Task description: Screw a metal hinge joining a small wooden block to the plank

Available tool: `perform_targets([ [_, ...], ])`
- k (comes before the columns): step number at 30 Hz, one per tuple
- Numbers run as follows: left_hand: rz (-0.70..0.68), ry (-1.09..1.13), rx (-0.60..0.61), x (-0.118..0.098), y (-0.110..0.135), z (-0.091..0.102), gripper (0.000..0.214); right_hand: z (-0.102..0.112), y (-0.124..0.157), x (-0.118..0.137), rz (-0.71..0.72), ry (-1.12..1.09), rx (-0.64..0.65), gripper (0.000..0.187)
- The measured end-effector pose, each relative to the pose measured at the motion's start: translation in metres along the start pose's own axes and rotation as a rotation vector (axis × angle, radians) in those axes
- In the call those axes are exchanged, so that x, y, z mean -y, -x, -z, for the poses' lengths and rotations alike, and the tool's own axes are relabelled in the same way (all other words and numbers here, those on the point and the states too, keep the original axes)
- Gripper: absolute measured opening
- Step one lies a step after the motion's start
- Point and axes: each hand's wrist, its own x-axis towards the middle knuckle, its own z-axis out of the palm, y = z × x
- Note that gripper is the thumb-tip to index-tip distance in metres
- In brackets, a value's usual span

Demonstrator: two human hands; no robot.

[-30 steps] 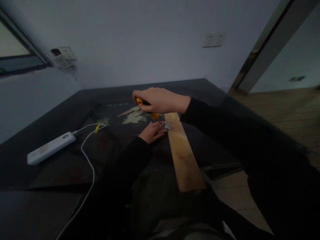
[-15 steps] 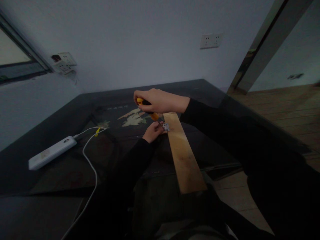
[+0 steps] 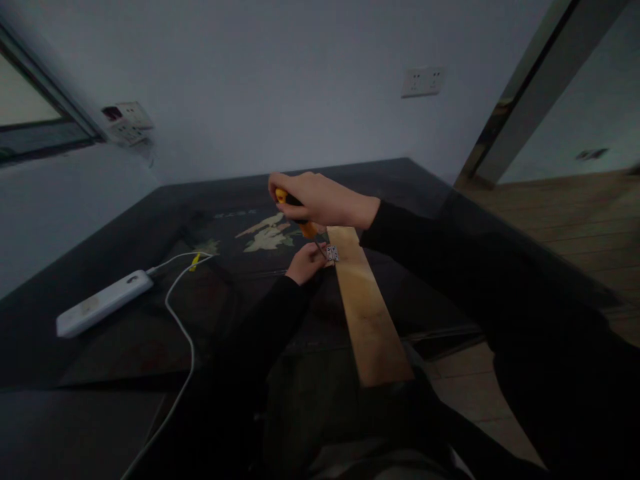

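My right hand [image 3: 320, 199] is wrapped round the yellow and black handle of a screwdriver [image 3: 307, 229], whose thin shaft slants down to the right. The shaft's tip meets a small silver metal hinge [image 3: 332, 253] with holes in it, at the left edge of a long wooden board [image 3: 367, 307]. Closed at that same edge, my left hand [image 3: 306, 262] pinches the hinge from the left, just below the screwdriver. Its fingertips are partly hidden, and any screw under the tip is too small to make out.
The board lies on a dark table [image 3: 210, 313] and sticks out over its near edge towards my lap. At left lies a white power strip [image 3: 105, 303] with a white cable [image 3: 189, 347]. A pale wall with a socket [image 3: 423, 82] stands behind.
My right hand has turned and shifted up very slightly with the screwdriver. My left hand, the hinge and the board stay nearly where they were.
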Motion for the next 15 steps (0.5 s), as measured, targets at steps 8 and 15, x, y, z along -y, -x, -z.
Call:
perform_targets([
  [8,-0.037,-0.075,-0.040,-0.003,0.004,-0.002,0.035,0.013,0.015,-0.021,-0.054,-0.162,-0.260,0.015],
  [15,-0.098,-0.310,-0.004,-0.020,0.011,0.002,0.035,-0.002,0.071,-0.080,-0.534,-0.567,-0.676,0.019],
])
